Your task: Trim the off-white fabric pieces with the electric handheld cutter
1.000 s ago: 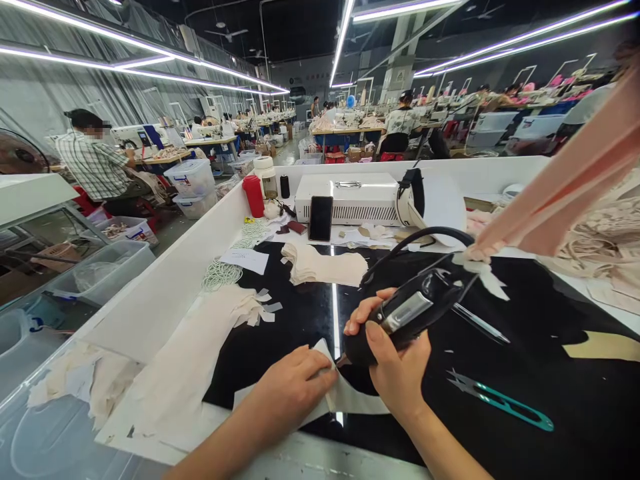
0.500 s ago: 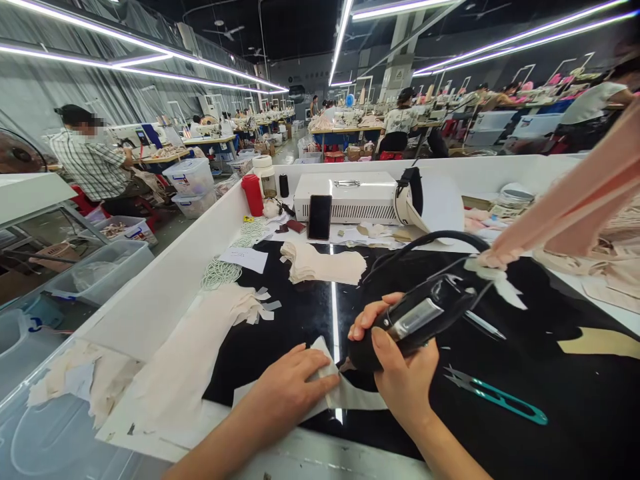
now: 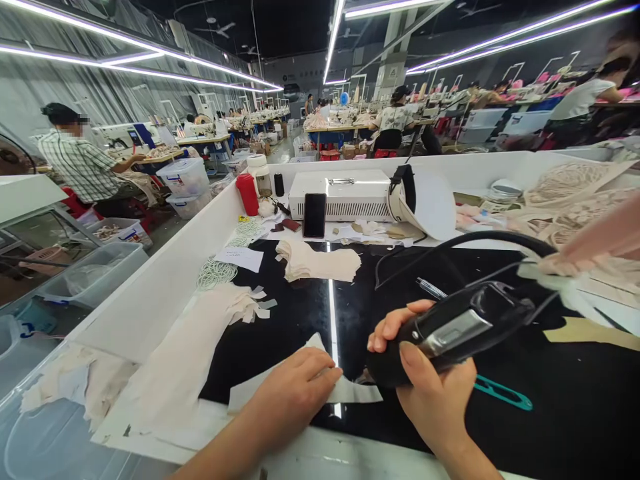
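Limp cream cloth panels [image 3: 175, 353] lay stacked near a tangle of pale green cord [image 3: 217, 272]. The left hand [image 3: 295, 387] rested palm-down, fingers together, on a thin off-white strip [image 3: 364, 393] upon the glossy black counter [image 3: 295, 320] (whether it also pinched, one could not tell). Apparently the step was steadying the strip for the tool; the next move called for firm pressure and careful aim. The right hand [image 3: 435, 393] gripped a rounded black corded tool [image 3: 453, 330], tip near the strip. Turquoise snips [image 3: 505, 393] lay beyond, partly hidden.
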Demonstrator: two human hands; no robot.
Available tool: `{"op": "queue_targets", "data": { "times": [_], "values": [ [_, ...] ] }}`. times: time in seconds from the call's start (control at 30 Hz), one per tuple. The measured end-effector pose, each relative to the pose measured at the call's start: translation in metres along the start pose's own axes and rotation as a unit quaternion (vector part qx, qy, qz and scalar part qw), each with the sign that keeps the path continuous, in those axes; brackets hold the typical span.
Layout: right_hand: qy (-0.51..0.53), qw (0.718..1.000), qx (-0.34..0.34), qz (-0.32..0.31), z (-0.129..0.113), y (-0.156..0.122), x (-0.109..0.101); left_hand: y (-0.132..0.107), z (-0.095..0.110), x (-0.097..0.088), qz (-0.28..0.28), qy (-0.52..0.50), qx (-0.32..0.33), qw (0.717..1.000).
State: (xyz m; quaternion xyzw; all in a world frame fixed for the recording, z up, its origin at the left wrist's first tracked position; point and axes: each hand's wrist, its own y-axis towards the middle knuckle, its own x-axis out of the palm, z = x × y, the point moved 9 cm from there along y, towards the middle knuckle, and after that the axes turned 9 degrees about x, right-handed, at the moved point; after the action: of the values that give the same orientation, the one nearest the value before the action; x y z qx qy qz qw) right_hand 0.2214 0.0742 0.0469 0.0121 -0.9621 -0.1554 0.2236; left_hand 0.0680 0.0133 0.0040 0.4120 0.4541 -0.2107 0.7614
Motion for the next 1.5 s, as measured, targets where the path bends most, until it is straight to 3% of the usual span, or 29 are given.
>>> {"op": "queue_targets", "data": {
  "times": [0.2, 0.67, 1.5],
  "values": [
    [-0.018, 1.0, 0.003, 0.003, -0.001, -0.011, -0.009, -0.002, 0.001, 0.018, -0.032, -0.033, -0.026, 0.999],
    [-0.016, 1.0, 0.006, 0.012, -0.001, -0.01, -0.006, -0.012, 0.002, 0.013, -0.02, -0.015, -0.004, 1.0],
    [0.005, 1.0, 0.01, 0.02, 0.015, -0.002, 0.014, -0.013, 0.0, 0.016, -0.011, -0.008, -0.026, 1.0]
  ]
}}
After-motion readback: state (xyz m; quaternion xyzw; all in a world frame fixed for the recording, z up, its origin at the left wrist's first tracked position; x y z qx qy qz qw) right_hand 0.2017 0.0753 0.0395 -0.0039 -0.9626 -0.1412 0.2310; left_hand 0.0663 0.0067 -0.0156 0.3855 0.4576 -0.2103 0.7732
